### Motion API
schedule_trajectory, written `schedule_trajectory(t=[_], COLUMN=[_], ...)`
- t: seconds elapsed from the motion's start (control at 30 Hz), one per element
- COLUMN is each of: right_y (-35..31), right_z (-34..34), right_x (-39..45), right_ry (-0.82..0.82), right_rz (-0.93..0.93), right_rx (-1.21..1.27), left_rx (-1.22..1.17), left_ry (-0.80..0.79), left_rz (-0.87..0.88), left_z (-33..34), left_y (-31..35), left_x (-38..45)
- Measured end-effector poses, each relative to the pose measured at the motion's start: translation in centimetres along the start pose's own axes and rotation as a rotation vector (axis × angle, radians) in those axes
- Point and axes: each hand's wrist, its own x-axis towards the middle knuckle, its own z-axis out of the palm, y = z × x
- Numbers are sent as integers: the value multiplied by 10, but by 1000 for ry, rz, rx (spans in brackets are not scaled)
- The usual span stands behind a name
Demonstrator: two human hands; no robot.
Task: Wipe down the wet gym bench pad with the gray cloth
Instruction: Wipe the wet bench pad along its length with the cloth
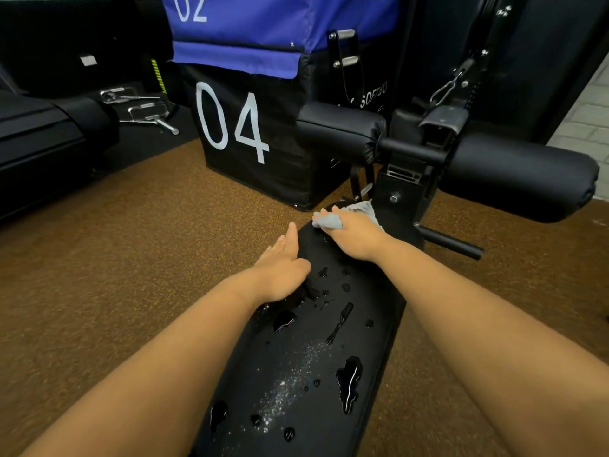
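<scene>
Gray cloth [329, 221] sits bunched at the far end of the bench pad [316, 367], pinched in the curled fingers of the right hand [354, 234], with a loose tail of it trailing past the hand toward the pad's far edge by the black frame post [400, 196]. Just nearer along the left edge, the left hand [283, 263] lies flat with straight fingers, pressing on the pad's side and holding nothing. From the hands back toward the near end, the pad is covered with water drops and larger puddles [349, 380], plus a streak of fine spray down the middle, so the wiping looks barely begun.

The likely trouble: the cloth is wadded small, so a pull toward the near end may only cover a narrow strip and push water over the side edges onto the brown floor [131, 265] rather than soak it up. The bracing left palm rests beside wet patches and could slip.
</scene>
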Motion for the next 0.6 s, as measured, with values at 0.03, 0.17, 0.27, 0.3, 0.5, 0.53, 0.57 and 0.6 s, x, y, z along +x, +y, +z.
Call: schedule_trajectory(t=[0.03, 0.17, 0.27, 0.3, 0.5, 0.53, 0.57, 0.6], right_y=[-2, -5, -5, -6, -10, -13, -13, -13], right_z=[-1, -5, -6, -5, -16, -26, -36, -44], right_x=[-4, -29, -54, -63, -116, -124, -125, -125], right_ry=[-24, -135, -143, -132, -222, -231, -203, -119], right_rz=[-53, -203, -190, -177, -246, -226, -180, -130], right_rx=[7, 47, 168, 199, 278, 298, 385, 500], left_rx=[-27, -55, -37, -26, 119, 134, 149, 164], left_ry=[4, -18, -32, -25, 44, 42, 40, 40], left_rz=[-18, -59, -56, -50, 26, 23, 20, 18], left_z=[0, -2, -4, -4, 5, 6, 6, 6], left_y=[0, -1, -1, 0, 4, 3, 2, 2], left_x=[1, 1, -1, -2, -3, -2, -2, -2])
